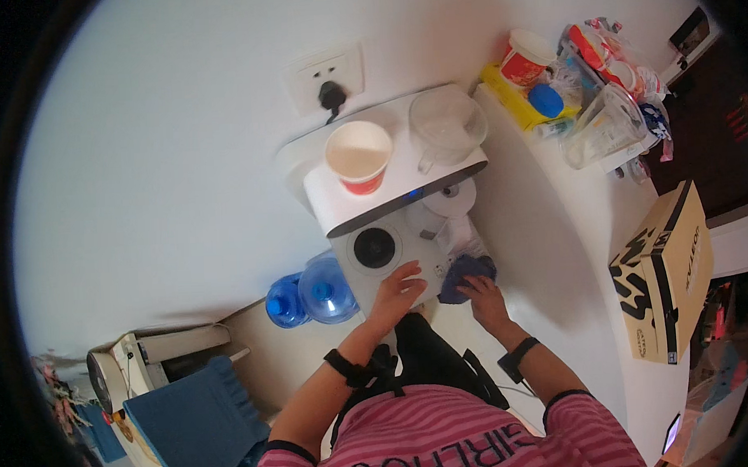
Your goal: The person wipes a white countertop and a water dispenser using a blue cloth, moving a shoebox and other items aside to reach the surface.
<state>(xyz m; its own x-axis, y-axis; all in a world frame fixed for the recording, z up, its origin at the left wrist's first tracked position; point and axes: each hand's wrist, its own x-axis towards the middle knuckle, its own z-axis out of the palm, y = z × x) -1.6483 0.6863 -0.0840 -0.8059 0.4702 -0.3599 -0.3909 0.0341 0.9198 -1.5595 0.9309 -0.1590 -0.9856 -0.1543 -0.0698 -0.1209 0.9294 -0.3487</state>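
Note:
My right hand (484,297) has its fingers on a dark blue cloth (465,280) at the front right corner of a white water dispenser (397,189). My left hand (398,294) hovers over the front edge of the dispenser's lower deck, fingers apart and holding nothing. Beside it is a round black plate (375,247). Behind the cloth lies a clear plastic bag or wrapper (460,235), near a white round lid-like part (450,194). On the dispenser's top stand a paper cup (359,154) and a clear jug (447,129).
Blue water bottles (328,290) stand at the dispenser's left. A plug (332,96) sits in the wall socket. On the right ledge are a red and white paper cup (524,58), a clear plastic container (605,126), wrappers and a cardboard box (663,279). Blue cloth (192,419) covers something lower left.

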